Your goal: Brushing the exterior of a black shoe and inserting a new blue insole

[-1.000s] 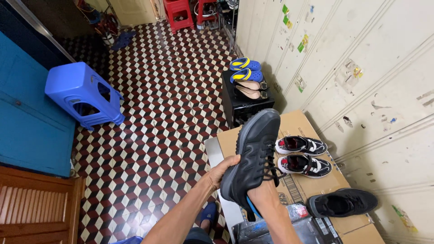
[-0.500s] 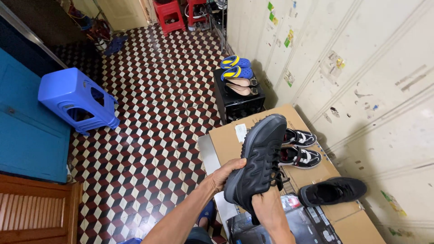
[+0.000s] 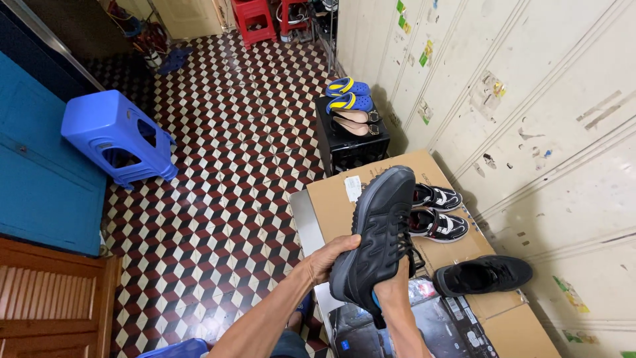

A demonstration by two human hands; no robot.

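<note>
Two black sneakers show: one [image 3: 381,232] held up in both hands, one [image 3: 483,274] lying near the right edge of the cardboard box [image 3: 334,199]. Two black, white and red sneakers [image 3: 437,211] sit side by side at the box's far right corner. On the black cabinet [image 3: 348,151] lie two blue and yellow clogs [image 3: 351,95] and two beige flat shoes [image 3: 356,121]. On the floor stand one blue plastic stool [image 3: 116,136] and two red stools [image 3: 271,16].
</note>
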